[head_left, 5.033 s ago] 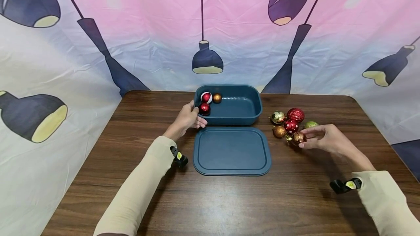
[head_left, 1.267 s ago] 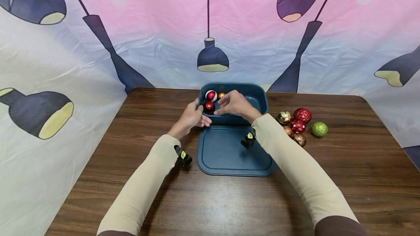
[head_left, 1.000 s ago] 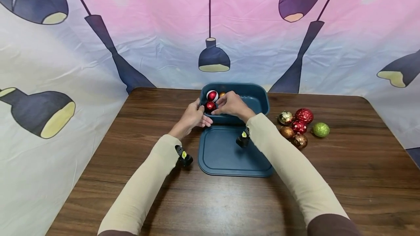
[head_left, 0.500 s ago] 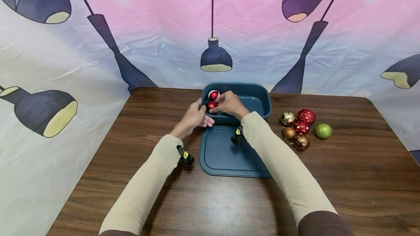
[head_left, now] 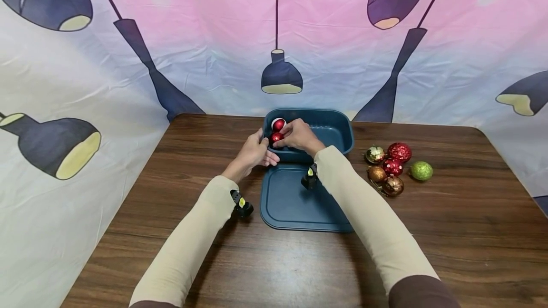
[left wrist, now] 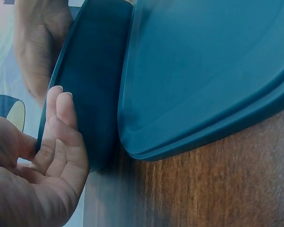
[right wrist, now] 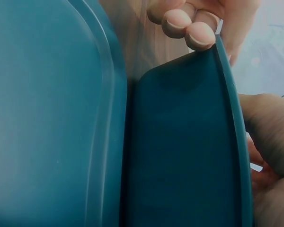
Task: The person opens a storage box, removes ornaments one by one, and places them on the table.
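Observation:
A dark teal rectangular box (head_left: pixel 299 156) stands at the table's back. My left hand (head_left: pixel 253 150) grips its left end, thumb at the rim and fingers against the outer wall. In the left wrist view, those fingers (left wrist: pixel 68 156) lie along the wall. My right hand (head_left: pixel 299 137) reaches into the box, its thumb and fingertips around a shiny red Christmas bauble (head_left: pixel 276 138). Behind it lies a red-and-white bauble (head_left: pixel 278 124). In the right wrist view, the box wall hides most of the right hand (right wrist: pixel 274 142). The matching lid (head_left: pixel 295 203) lies flat in front.
Right of the box is a cluster of baubles: gold (head_left: pixel 375 154), glittery red (head_left: pixel 399 152), white-dotted red (head_left: pixel 392 167), orange (head_left: pixel 376 174) and brown (head_left: pixel 393 186). A green glitter bauble (head_left: pixel 421 170) lies apart. A printed cloth (head_left: pixel 214 75) hangs behind the wooden table (head_left: pixel 171 179).
My right hand has left the brown bauble, crossed leftward into the box and come up to the red bauble. It now hides the small gold bauble there. The left hand keeps its grip.

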Demonstrator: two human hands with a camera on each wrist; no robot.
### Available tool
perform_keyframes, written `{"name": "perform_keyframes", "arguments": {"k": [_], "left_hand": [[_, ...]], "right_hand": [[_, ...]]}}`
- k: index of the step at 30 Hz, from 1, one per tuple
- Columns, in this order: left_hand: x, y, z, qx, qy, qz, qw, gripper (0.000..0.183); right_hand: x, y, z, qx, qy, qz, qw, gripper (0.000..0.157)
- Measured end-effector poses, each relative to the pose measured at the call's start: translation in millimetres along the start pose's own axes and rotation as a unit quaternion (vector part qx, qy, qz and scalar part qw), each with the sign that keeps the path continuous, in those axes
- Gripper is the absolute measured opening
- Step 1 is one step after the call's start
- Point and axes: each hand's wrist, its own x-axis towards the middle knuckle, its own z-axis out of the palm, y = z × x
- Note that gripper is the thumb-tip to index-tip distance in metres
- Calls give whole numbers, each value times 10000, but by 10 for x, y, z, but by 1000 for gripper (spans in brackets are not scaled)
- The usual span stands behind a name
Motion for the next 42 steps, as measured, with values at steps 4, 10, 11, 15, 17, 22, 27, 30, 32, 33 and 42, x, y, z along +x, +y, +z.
{"name": "perform_keyframes", "arguments": {"k": [4, 10, 11, 15, 17, 22, 27, 30, 32, 33, 42], "left_hand": [[0, -4, 3, -9, 15, 25, 10000, 56], [-2, -11, 4, 23, 19, 18, 10000, 58], [-1, -14, 2, 30, 18, 21, 10000, 58], [-1, -21, -8, 48, 2, 28, 10000, 57], [-1, -18, -12, 82, 3, 18, 10000, 56], [-3, -4, -13, 115, 4, -42, 9999, 59], [-8, 2, -4, 100, 5, -64, 9999, 62], [-17, 8, 3, 86, 5, -38, 10000, 61], [-24, 13, 8, 81, 3, -15, 10000, 61], [-26, 13, 8, 72, 7, -6, 10000, 61], [-25, 6, 14, 31, 30, -19, 10000, 61]], "right_hand": [[-11, 8, -41, -1, 17, 22, 10000, 46], [-70, -22, -125, 32, 52, 5, 10000, 45], [-80, -27, -139, 22, 66, -7, 10000, 45], [-109, -41, -203, -66, 124, 12, 9999, 46], [-121, -40, -247, -66, 122, 55, 9999, 47], [-196, -30, -382, -111, 111, 42, 9999, 49], [-304, 8, -527, -147, 60, -24, 9999, 49], [-360, 36, -614, -150, 52, -83, 9998, 48], [-399, 54, -675, -146, 60, -94, 9998, 48], [-420, 62, -706, -157, 72, -133, 9998, 48], [-686, 128, -978, -208, 216, -349, 9989, 47]]}}
